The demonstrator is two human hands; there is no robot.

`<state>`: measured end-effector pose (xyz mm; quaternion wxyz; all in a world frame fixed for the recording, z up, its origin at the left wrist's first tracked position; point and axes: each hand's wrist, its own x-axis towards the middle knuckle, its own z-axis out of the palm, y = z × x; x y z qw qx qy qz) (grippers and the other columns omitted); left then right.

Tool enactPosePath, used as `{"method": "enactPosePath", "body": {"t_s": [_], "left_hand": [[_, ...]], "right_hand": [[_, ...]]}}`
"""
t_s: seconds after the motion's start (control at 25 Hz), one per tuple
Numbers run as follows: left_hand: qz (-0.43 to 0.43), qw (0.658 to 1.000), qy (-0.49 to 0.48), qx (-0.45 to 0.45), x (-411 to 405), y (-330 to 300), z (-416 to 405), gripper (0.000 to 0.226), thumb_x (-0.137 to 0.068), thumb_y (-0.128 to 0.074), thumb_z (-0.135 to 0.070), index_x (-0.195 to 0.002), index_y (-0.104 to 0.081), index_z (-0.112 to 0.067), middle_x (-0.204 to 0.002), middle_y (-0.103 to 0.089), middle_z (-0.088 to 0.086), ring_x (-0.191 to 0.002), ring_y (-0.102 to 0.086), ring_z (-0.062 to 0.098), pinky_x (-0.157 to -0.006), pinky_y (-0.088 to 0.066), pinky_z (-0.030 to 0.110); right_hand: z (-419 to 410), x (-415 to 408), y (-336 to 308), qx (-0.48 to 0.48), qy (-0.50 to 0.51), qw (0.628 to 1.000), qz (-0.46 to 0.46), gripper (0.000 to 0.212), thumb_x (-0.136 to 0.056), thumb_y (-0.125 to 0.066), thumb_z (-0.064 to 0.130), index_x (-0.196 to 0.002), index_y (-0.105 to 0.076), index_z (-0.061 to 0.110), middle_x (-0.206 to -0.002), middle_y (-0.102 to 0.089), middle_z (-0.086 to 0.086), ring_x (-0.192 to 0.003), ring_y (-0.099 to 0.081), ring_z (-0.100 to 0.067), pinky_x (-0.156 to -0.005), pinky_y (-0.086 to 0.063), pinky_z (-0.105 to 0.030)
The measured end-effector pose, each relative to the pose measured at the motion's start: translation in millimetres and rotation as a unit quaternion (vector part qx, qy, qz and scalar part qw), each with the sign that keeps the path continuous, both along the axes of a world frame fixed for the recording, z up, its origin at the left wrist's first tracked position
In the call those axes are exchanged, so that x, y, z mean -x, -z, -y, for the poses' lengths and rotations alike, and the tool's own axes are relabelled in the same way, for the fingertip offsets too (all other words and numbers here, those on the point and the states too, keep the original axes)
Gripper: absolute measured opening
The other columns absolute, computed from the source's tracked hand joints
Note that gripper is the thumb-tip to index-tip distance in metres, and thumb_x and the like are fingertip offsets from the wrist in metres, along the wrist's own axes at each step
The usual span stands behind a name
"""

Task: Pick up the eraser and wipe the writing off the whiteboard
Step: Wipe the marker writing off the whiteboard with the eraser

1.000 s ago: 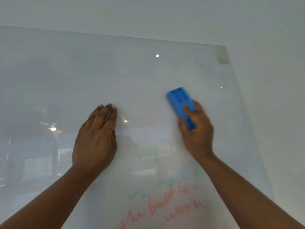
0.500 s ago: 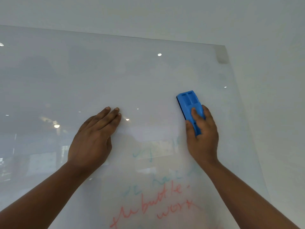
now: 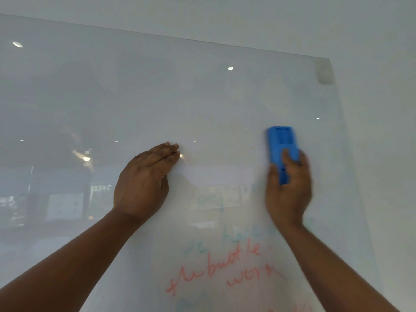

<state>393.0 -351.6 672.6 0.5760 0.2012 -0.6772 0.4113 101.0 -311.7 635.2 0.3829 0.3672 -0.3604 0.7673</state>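
Bare whiteboard (image 3: 202, 97) lies open above the left hand (image 3: 141, 183).

office: wall-mounted glass whiteboard (image 3: 202, 97)

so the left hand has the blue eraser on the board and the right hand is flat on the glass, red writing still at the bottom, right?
The hands are swapped. In the head view the right hand holds the blue eraser on the board, and the left hand lies flat on the glass. The red writing is indeed still at the bottom.
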Motion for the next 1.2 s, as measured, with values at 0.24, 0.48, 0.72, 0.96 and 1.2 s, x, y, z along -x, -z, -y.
{"method": "enactPosePath", "body": {"t_s": [0.24,0.48,0.72,0.96,1.2], "left_hand": [[-0.008,1.000,0.002,0.011,-3,2,5,0.047,-0.082,-0.052,0.005,-0.121,-0.072,-0.009,-0.133,-0.068,0.003,-0.130,-0.060,0.021,-0.103,-0.049,0.038],[0.001,1.000,-0.010,0.012,-6,2,4,0.047,-0.084,-0.050,0.001,-0.127,-0.068,-0.005,-0.136,-0.066,0.010,-0.130,-0.060,0.027,-0.104,-0.049,0.044],[-0.015,1.000,-0.015,0.002,-7,11,2,0.053,-0.082,-0.051,0.007,-0.133,-0.063,-0.004,-0.140,-0.063,0.012,-0.133,-0.057,0.027,-0.109,-0.044,0.039],[-0.019,1.000,-0.011,-0.012,-8,14,0,0.062,-0.079,-0.044,0.009,-0.137,-0.059,-0.004,-0.144,-0.059,0.012,-0.136,-0.053,0.027,-0.111,-0.041,0.040],[-0.029,0.999,0.009,-0.028,-9,14,-4,0.074,-0.072,-0.043,0.019,-0.142,-0.053,-0.002,-0.148,-0.054,0.014,-0.138,-0.045,0.025,-0.115,-0.036,0.033]], "right_hand": [[2,-10,23,-0.002,0.011,0.999,-0.039,0.042,-0.096,-0.059,0.028,-0.136,-0.062,0.017,-0.148,-0.053,-0.017,-0.130,-0.056,-0.032,-0.106,-0.050,-0.049],[15,-116,65,-0.026,0.050,0.962,-0.268,0.039,-0.095,-0.065,0.024,-0.134,-0.063,0.019,-0.144,-0.057,-0.017,-0.121,-0.062,-0.027,-0.102,-0.051,-0.031],[17,-117,45,0.014,0.019,0.998,-0.057,0.040,-0.094,-0.063,0.025,-0.132,-0.065,0.018,-0.145,-0.056,-0.017,-0.123,-0.060,-0.029,-0.106,-0.045,-0.029],[6,-42,6,0.016,0.008,0.998,-0.064,0.040,-0.092,-0.062,0.025,-0.131,-0.065,0.017,-0.144,-0.057,-0.016,-0.121,-0.061,-0.032,-0.102,-0.053,-0.048],[14,-95,15,-0.006,0.038,0.974,-0.221,0.041,-0.092,-0.063,0.026,-0.132,-0.065,0.018,-0.143,-0.057,-0.018,-0.119,-0.060,-0.027,-0.100,-0.048,-0.030]]}}
